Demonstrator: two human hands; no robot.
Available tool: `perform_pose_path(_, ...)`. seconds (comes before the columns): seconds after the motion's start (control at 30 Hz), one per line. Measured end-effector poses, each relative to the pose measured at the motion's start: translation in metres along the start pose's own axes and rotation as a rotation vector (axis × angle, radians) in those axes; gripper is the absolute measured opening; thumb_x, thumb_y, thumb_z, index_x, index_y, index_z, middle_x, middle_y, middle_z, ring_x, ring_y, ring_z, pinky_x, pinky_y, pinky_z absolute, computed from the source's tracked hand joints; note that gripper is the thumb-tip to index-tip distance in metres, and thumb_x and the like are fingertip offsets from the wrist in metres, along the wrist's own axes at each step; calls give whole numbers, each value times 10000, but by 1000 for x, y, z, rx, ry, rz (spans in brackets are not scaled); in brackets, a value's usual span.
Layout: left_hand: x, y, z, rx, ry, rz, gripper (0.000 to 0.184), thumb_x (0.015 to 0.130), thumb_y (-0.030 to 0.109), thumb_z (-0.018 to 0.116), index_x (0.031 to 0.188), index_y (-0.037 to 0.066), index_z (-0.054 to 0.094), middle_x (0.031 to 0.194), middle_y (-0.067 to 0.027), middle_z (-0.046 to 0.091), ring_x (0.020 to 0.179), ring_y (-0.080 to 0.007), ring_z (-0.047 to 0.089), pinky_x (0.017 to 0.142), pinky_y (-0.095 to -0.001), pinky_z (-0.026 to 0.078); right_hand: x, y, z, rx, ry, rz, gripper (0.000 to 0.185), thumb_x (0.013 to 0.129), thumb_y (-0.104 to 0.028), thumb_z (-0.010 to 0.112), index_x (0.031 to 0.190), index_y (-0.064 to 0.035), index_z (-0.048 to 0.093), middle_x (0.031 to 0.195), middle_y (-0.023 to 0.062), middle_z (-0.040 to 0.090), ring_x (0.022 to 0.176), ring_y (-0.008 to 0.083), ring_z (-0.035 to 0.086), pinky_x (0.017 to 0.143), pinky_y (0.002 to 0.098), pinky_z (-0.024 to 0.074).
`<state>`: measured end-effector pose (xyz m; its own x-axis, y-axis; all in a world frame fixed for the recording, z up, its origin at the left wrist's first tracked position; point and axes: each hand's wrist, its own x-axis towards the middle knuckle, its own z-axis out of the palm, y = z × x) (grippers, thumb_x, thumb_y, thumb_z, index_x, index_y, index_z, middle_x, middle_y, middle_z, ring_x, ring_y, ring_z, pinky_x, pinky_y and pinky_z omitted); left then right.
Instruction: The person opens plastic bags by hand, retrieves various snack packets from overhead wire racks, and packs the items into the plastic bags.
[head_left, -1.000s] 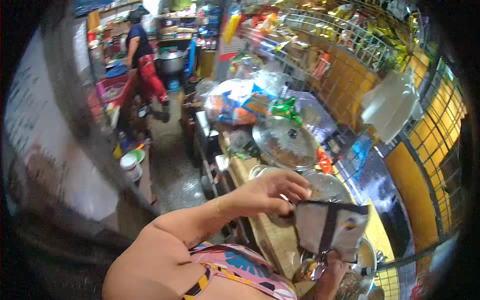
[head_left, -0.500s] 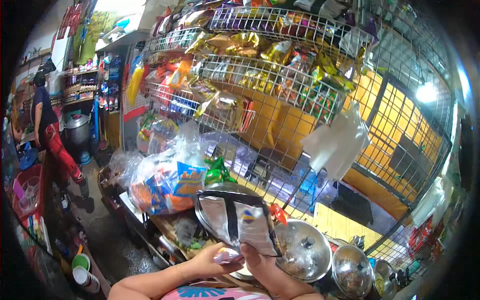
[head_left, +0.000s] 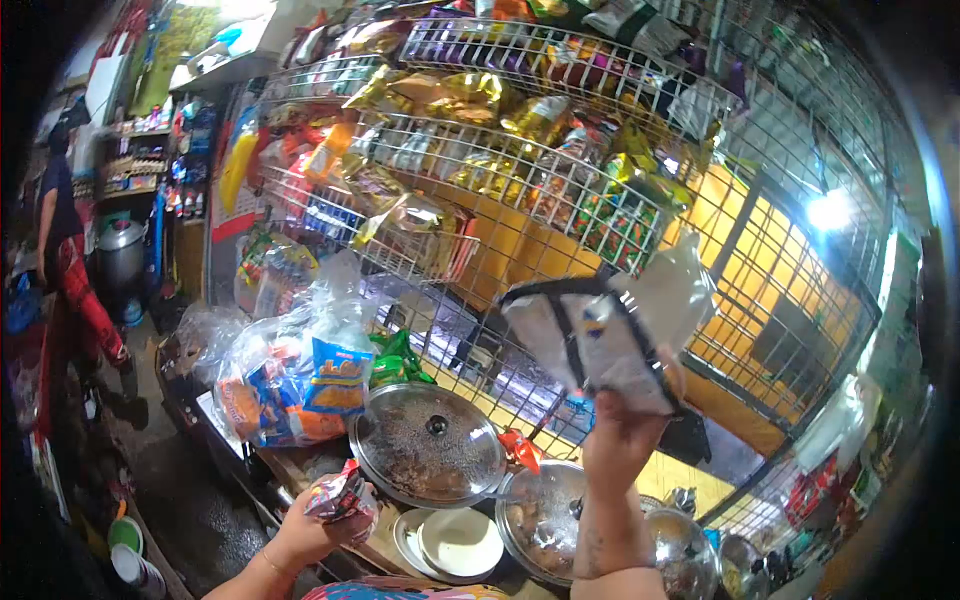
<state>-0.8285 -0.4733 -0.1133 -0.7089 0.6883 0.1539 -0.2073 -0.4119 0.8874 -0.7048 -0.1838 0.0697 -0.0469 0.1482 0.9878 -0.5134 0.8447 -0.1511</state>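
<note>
My right hand point(head_left: 618, 455) is raised in front of the wire grille, gripping a flat whitish-grey pouch point(head_left: 628, 355) with black bands; the pouch is blurred. Low on the left, my left hand point(head_left: 300, 535) is closed around a crumpled shiny packet point(head_left: 345, 500) in red, white and black. Just right of that packet lie white plates point(head_left: 468, 545), stacked on the counter. Behind them stands a wide pan with a glass lid point(head_left: 425, 455). The exact contents of both packages cannot be read.
A clear plastic bag point(head_left: 275, 350) of blue and orange snack packs sits left of the pan. More lidded pans point(head_left: 540, 515) line the right side. Wire baskets point(head_left: 520, 150) of snacks hang on the grille. A person in red trousers point(head_left: 80, 285) stands at far left.
My right hand has lifted the pouch up and to the right, away from my left hand. My left hand has moved left with the small packet. The lidded pan and plates are now uncovered to view.
</note>
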Motion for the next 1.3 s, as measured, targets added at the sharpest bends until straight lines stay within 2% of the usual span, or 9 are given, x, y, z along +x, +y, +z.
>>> perform_pose_path(0.23,27,36,-31,62,-113,103,540,784,90,839,1240,27,557,1043,-32,671,903,-118,646,780,-287,543,107,-33,27,69,244,-128,691,849,28,610,1451,31,271,1385,170,439,1268,255,474,1126,410,324)
perform_pose_path(0.37,52,66,-60,35,-177,67,568,760,69,848,1247,26,557,1109,-35,657,960,-129,647,819,-300,546,181,-58,39,-513,469,-387,783,842,-11,699,1455,25,214,1311,208,447,1219,266,486,1048,382,424)
perform_pose_path(0.5,81,93,-84,123,-244,5,556,765,17,825,1253,26,559,1159,-42,647,999,-145,647,846,-312,543,284,-59,19,-738,594,-541,476,810,-72,782,1184,24,503,1129,173,591,1064,233,596,908,361,484)
perform_pose_path(0.57,94,84,-90,49,-251,39,540,769,13,820,1247,27,567,1177,-48,648,1003,-149,650,852,-314,543,326,-51,22,-929,677,-820,338,796,-122,800,1034,-16,585,1001,127,652,947,257,650,847,378,497)
perform_pose_path(0.63,105,81,-86,41,-211,42,515,771,19,820,1228,24,583,1159,-63,666,1000,-154,655,866,-322,540,371,-36,21,-858,585,-859,316,788,-174,807,1005,-56,610,987,108,665,900,292,661,825,412,505)
perform_pose_path(1.03,128,105,-39,45,-73,23,474,798,32,801,1226,23,598,1058,-25,680,901,-115,643,787,-302,541,557,65,6,-1317,631,-486,219,779,-266,696,933,-113,720,972,144,726,942,370,683,830,459,530)
perform_pose_path(1.07,129,103,-39,18,-56,10,461,801,30,798,1219,22,603,1053,-23,680,904,-113,640,791,-300,539,546,59,14,-1355,523,-363,265,822,-222,623,999,-54,727,1068,207,704,1004,384,678,903,485,523)
perform_pose_path(1.2,133,98,-45,97,-8,11,468,787,47,810,1208,25,606,1011,-7,671,896,-107,629,794,-291,530,599,87,-14,-1868,-109,-136,354,922,-239,531,1141,-17,699,1201,251,649,1136,404,626,974,490,490)
perform_pose_path(1.3,134,90,-52,117,-14,4,493,776,66,824,1214,27,600,1016,-7,666,896,-106,626,790,-288,529,599,96,1,-1898,-102,-48,345,914,-247,552,1096,8,697,1143,243,668,1068,393,649,906,451,512)
